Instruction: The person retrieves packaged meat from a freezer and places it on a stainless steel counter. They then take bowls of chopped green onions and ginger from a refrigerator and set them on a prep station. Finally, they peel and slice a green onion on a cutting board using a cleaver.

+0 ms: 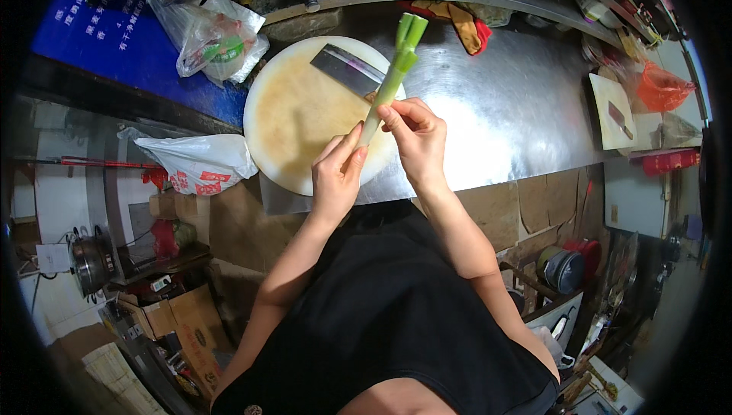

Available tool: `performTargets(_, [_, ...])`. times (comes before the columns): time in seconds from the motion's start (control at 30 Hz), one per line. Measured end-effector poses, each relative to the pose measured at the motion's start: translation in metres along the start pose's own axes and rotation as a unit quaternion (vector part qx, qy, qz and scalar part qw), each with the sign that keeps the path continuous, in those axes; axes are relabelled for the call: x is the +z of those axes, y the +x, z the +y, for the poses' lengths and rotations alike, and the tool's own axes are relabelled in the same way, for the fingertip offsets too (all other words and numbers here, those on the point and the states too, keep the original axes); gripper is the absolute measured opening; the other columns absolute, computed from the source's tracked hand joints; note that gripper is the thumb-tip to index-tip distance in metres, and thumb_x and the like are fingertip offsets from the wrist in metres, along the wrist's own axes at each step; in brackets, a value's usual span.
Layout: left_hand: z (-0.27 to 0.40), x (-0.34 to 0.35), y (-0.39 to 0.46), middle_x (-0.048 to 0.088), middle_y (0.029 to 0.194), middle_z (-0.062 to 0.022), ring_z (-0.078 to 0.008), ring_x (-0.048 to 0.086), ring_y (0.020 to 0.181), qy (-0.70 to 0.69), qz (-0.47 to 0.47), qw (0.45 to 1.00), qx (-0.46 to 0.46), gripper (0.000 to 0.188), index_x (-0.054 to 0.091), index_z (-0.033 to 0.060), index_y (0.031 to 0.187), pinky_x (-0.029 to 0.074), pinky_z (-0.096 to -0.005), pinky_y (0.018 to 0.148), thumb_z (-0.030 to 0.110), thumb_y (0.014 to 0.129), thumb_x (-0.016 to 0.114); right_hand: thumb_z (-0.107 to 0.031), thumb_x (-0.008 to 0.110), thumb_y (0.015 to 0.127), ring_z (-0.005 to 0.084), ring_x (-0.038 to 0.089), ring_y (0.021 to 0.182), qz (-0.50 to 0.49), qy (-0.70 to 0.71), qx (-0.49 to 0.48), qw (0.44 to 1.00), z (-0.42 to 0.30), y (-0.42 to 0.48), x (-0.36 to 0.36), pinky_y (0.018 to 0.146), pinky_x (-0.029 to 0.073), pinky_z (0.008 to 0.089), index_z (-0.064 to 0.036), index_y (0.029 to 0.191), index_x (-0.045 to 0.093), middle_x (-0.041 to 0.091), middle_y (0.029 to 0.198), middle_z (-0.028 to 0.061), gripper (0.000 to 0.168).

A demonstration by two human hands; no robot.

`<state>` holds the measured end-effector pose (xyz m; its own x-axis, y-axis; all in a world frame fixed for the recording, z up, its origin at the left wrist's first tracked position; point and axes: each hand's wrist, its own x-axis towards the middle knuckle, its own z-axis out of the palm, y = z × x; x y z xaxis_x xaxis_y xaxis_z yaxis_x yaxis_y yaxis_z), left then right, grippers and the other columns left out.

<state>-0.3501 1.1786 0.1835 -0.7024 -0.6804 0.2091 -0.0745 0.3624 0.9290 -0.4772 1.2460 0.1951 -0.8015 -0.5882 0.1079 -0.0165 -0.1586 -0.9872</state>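
Note:
A leek or large green onion stalk (393,79) is held in the air, slanting from its pale lower end up to its cut green top. My left hand (338,170) grips the white end between thumb and fingers. Higher on the stalk, my right hand (419,136) pinches it between thumb and forefinger. Below both hands lies a round, stained white cutting board (286,123). On the board's far side rests a cleaver with a broad steel blade (347,71); the stalk and my right hand cover part of its handle.
The board stands on a steel counter (492,83). A white plastic bag with red print (200,158) hangs at the left, and clear plastic bags (223,43) lie behind it. A cloth (464,29) sits at the back. Farther right is a white board (609,109) with a small knife (620,118).

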Motion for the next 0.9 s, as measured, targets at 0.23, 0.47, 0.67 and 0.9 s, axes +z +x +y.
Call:
performTargets(0.23, [-0.015, -0.004, -0.004, 0.061, 0.100, -0.0092, -0.0117, 0.057, 0.079, -0.090, 0.060, 0.994, -0.002, 0.034, 0.057, -0.0039, 0.120, 0.048, -0.0237, 0.067, 0.000, 0.087, 0.062, -0.005, 0.073, 0.079, 0.0057, 0.054, 0.064, 0.015, -0.016, -0.012, 1.000, -0.003, -0.007, 0.013, 0.058, 0.043, 0.0204, 0.003, 0.080, 0.065, 0.059, 0.072, 0.0010, 0.011])
performTargets(0.47, [0.001, 0.009, 0.003, 0.060, 0.104, -0.0091, -0.0114, 0.058, 0.084, -0.116, 0.082, 0.990, -0.001, 0.034, 0.059, -0.0042, 0.118, 0.050, -0.0225, 0.069, -0.003, 0.084, 0.064, 0.001, 0.073, 0.078, 0.0065, 0.055, 0.075, -0.014, 0.126, -0.021, 0.992, -0.009, 0.006, 0.002, 0.067, 0.046, 0.0205, 0.002, 0.086, 0.063, 0.058, 0.086, 0.0023, 0.013])
performTargets(0.67, [0.016, 0.039, 0.011, 0.058, 0.105, -0.0092, -0.0145, 0.061, 0.090, -0.080, 0.159, 0.982, 0.061, 0.032, 0.057, -0.0057, 0.116, 0.053, -0.0250, 0.073, -0.005, 0.084, 0.063, -0.001, 0.071, 0.080, 0.0075, 0.056, 0.078, 0.021, 0.137, -0.034, 0.990, -0.023, 0.016, -0.015, 0.071, 0.047, 0.0222, 0.002, 0.088, 0.063, 0.060, 0.089, 0.0046, 0.011])
performTargets(0.9, [0.028, 0.057, 0.012, 0.059, 0.099, -0.0076, -0.0139, 0.062, 0.086, -0.216, 0.103, 0.970, -0.037, 0.030, 0.054, -0.0047, 0.113, 0.053, -0.0247, 0.070, -0.003, 0.084, 0.064, -0.003, 0.069, 0.082, 0.0083, 0.057, 0.077, -0.064, 0.094, -0.059, 0.992, -0.032, 0.030, -0.038, 0.068, 0.047, 0.0225, 0.002, 0.091, 0.066, 0.062, 0.086, 0.0037, 0.011])
